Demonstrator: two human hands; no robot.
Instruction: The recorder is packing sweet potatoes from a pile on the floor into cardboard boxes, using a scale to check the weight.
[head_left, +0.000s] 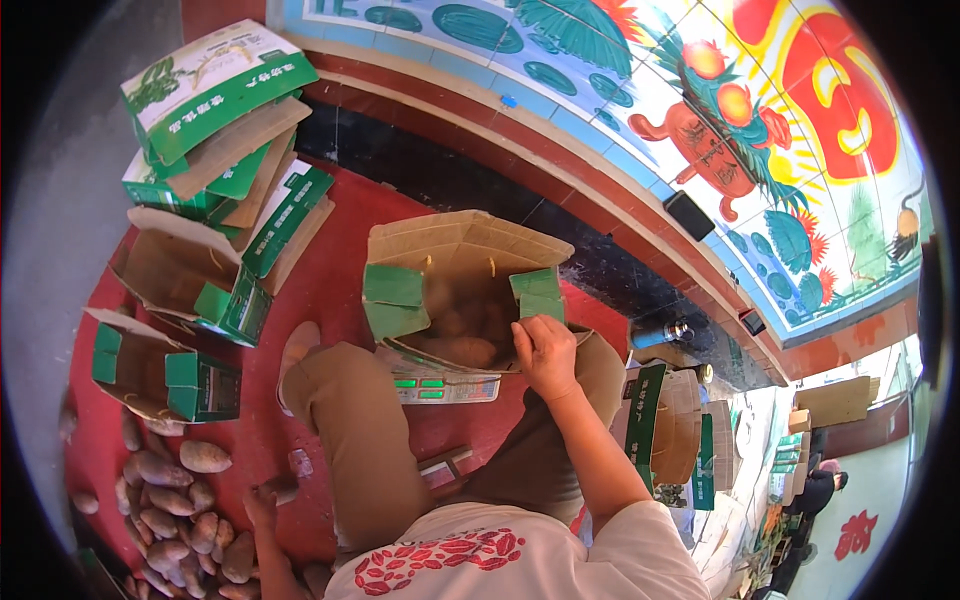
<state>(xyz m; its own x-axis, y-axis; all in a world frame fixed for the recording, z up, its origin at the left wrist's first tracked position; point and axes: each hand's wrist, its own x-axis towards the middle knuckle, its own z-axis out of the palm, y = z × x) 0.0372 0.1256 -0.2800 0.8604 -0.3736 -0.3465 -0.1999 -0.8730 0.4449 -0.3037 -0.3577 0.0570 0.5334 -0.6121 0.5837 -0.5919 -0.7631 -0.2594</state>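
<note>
An upright cardboard box (470,240) with green side flaps stands between my knees on a digital scale (470,388) with green lit displays. Inside the box lie several sweet potatoes (462,350), partly in shadow. My right hand (548,352) is closed at the box's near right edge, beside the green flap; its fingertips are partly hidden. Low on the left, my left hand (262,506) holds a single sweet potato (283,488), its fingers partly out of sight. Next to that hand, a heap of loose sweet potatoes (165,525) covers the red mat.
Two open boxes (165,378) (190,275) stand on the red mat (330,230) at left. Behind them is a stack of green and white cartons (220,90). More cartons (670,430) are at my right, near a flask (662,335). A painted tile wall (600,60) rises ahead.
</note>
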